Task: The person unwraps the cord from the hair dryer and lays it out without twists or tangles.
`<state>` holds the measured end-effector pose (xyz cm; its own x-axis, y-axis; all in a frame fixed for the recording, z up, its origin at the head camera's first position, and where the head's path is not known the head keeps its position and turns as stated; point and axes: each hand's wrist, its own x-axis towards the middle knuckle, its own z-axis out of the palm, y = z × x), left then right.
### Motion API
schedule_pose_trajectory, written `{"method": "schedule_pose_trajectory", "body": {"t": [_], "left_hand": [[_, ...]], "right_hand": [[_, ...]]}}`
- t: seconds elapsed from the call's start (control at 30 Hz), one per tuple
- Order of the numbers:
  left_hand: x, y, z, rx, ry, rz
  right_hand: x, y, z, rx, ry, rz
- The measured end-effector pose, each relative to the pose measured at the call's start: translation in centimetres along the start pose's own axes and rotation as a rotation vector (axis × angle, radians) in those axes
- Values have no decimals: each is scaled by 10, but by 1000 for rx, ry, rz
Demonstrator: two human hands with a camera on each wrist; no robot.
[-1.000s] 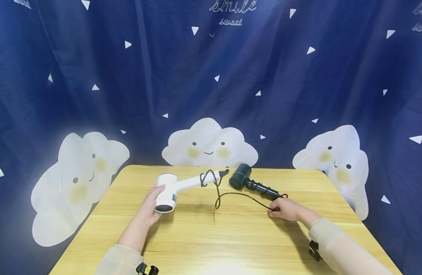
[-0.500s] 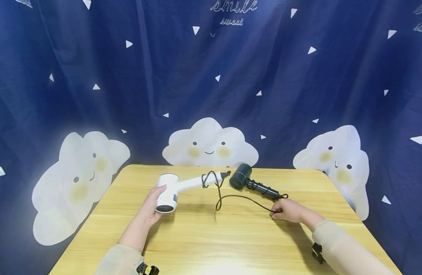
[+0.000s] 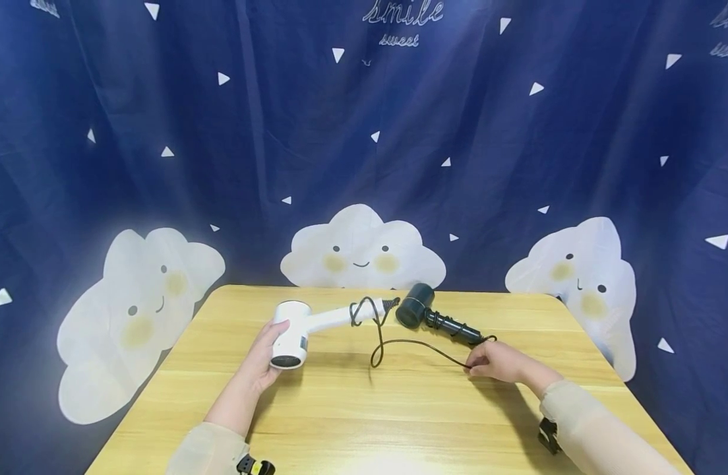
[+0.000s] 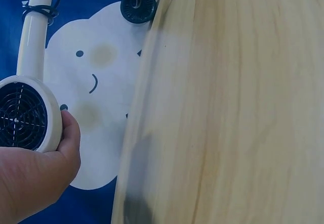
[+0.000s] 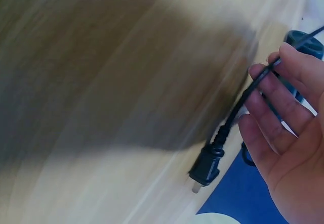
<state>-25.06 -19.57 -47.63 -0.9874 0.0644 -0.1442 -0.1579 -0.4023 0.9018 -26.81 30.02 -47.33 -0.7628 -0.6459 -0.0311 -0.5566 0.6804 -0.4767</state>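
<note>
Little has moved since the first frame: the white plastic hair dryer with a round barrel and the right hand have edged slightly rightward, while the dark green hair dryer with a round barrel lies where it was.

Head view: left of the green dryer, the left hand grips the white barrel, apparently above the pale wooden table; the white handle's long axis points toward the green barrel. Its thin black cord crosses in front of the green dryer to the right hand, just beside the green handle's end.

Left wrist: the fingers wrap the white barrel, and the green barrel lies beyond the white handle.

Right wrist: the fingers pinch the cord near its black two-prong plug; in this view they come between plug and green dryer, the cord's line running through them. The right hand is nearer the plug.
</note>
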Motion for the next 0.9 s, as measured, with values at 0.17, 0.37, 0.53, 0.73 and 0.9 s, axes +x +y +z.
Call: {"method": "schedule_pose_trajectory", "body": {"t": [0.17,0.37,0.53,0.73,0.9], "left_hand": [[0,0,1,6,7,-4],[1,-1,1,9,-4,0],[1,-1,1,14,-10,-1],[1,-2,1,9,0,-11],[1,-2,2,10,9,-13]], "right_hand": [[3,-6,-6,-2,23,6],[7,-15,-12,0,26,15],[9,-17,-13,-7,37,18],[13,-22,-16,-11,63,1],[18,-29,-15,-45,100,-27]]}}
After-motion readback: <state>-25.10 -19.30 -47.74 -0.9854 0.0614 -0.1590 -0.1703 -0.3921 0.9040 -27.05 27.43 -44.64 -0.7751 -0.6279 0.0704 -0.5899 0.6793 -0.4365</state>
